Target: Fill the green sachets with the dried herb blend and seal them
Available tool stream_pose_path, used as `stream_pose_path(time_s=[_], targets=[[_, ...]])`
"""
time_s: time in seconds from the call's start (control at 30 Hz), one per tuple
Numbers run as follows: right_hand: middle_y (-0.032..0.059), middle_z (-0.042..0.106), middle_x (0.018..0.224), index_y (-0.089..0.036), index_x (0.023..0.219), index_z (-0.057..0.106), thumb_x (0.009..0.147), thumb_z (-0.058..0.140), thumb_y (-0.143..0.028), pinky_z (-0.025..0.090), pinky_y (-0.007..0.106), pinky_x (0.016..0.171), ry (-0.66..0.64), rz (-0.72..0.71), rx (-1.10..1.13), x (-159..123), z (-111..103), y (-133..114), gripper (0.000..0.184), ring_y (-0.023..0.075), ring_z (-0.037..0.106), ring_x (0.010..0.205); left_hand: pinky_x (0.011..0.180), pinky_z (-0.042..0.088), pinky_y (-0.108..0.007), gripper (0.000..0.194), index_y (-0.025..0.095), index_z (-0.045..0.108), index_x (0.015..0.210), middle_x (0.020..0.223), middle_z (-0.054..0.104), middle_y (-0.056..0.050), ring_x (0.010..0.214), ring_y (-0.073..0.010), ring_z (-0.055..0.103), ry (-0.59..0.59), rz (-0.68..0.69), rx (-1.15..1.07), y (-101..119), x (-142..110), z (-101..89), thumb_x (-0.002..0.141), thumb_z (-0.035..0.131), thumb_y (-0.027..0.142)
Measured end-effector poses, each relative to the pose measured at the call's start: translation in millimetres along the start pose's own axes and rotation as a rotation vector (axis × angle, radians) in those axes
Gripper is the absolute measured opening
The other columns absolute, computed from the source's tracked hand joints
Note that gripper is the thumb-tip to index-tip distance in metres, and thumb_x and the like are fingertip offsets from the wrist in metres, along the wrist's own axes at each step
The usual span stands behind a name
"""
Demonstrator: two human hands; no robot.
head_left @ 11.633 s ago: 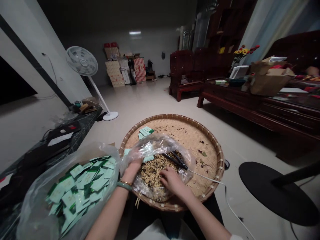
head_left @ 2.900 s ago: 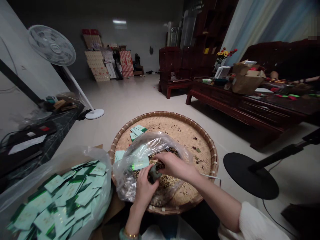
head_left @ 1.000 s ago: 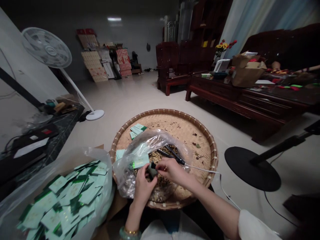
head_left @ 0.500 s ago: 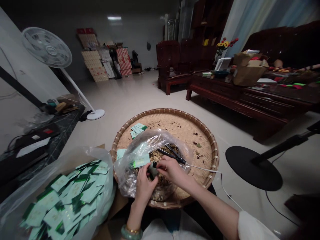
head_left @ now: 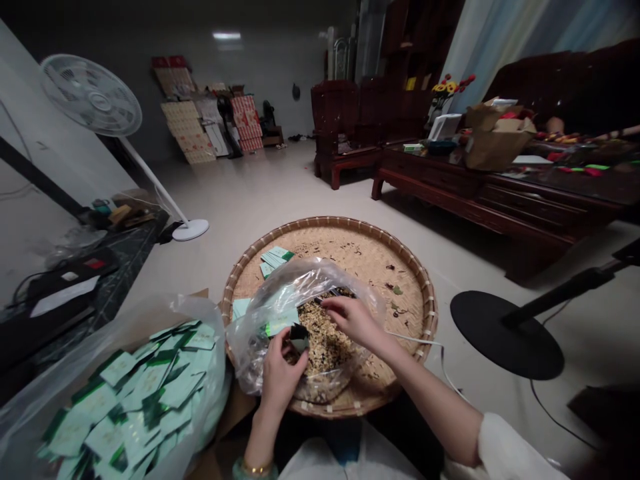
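Note:
My left hand [head_left: 281, 367] is closed around a small green sachet [head_left: 300, 343], held upright with its dark top edge showing. Beyond it, my right hand [head_left: 356, 325] is closed over a black hair straightener [head_left: 334, 292], which it mostly covers; a white cord [head_left: 413, 339] trails off to the right. Both hands are over a clear plastic bag [head_left: 320, 270] spread wide on a round woven bamboo tray [head_left: 385, 250]. Inside the bag is a loose grainy mix [head_left: 325, 343] of pale and dark bits. A flat pale green sachet [head_left: 283, 321] rests just behind my left hand.
More sachets [head_left: 276, 260] lie at the tray's far left. A large plastic bag [head_left: 200, 400] full of green sachets [head_left: 145, 390] stands at left. A white fan [head_left: 97, 100], a black round stand base [head_left: 505, 333] and a dark wooden table [head_left: 450, 183] surround the tray.
Earlier both hands met at the sachet. Since half a second ago, my right hand has left it and moved up and right onto the hair straightener. My left hand has shifted slightly left with the sachet.

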State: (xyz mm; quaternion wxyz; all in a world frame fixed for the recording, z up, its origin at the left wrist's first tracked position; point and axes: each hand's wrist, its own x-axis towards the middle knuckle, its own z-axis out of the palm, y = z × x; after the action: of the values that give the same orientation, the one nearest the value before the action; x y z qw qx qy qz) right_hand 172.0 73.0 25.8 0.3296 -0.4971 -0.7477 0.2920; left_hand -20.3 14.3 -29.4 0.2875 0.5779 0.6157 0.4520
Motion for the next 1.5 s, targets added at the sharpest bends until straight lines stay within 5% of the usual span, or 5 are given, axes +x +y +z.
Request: stream_pose_path(time_s=[0.13,0.37,0.8,1.23,1.5], targets=[[0.0123,0.066,0.102,-0.014,0.101,0.066,0.079,0.050,-0.007,0.044,0.030,0.085,-0.260,0.002,-0.276,6,16,23,0.028,0.0214,0.061,0.096,0.081,0.054,-0.039,0.054,0.015,0.051,0.116,0.114,0.060,-0.014,0.091,-0.0240,0.066,0.015,-0.062,-0.030,0,0,-8.8,0.067,0.067,0.032],[0.0091,0.064,0.099,-0.016,0.099,0.065,0.073,0.059,-0.009,0.042,0.027,0.081,-0.395,-0.101,-0.269,16,44,22,0.027,0.0202,0.059,0.093,0.081,0.054,-0.040,0.057,0.015,0.050,0.117,0.114,0.061,-0.015,0.090,-0.0246,0.067,0.038,-0.075,0.001,-4,-1,-15.2,0.067,0.067,0.035],[0.0054,0.072,0.087,-0.016,0.089,0.071,0.069,0.066,-0.017,0.044,0.023,0.072,-0.395,-0.025,-0.184,27,54,17,0.021,0.0192,0.064,0.083,0.081,0.055,-0.038,0.056,0.013,0.051,0.118,0.115,0.061,-0.015,0.092,-0.0241,0.067,0.002,-0.054,-0.025,-3,-2,-9.8,0.067,0.067,0.030],[0.0031,0.072,0.070,-0.013,0.089,0.073,0.070,0.062,-0.020,0.047,0.021,0.053,-0.221,0.218,0.273,8,2,8,0.023,0.0140,0.063,0.060,0.081,0.054,-0.039,0.047,0.018,0.054,0.114,0.111,0.061,-0.010,0.096,-0.0233,0.063,0.010,0.128,0.093,0,0,0.1,0.069,0.064,0.022],[0.0028,0.073,0.082,-0.018,0.089,0.073,0.071,0.062,-0.013,0.048,0.023,0.064,-0.183,-0.061,0.194,2,-14,-41,0.022,0.0149,0.065,0.071,0.084,0.051,-0.043,0.045,0.018,0.056,0.111,0.105,0.063,-0.010,0.098,-0.0259,0.060,0.016,0.202,0.179,9,1,6.0,0.067,0.063,0.017]])
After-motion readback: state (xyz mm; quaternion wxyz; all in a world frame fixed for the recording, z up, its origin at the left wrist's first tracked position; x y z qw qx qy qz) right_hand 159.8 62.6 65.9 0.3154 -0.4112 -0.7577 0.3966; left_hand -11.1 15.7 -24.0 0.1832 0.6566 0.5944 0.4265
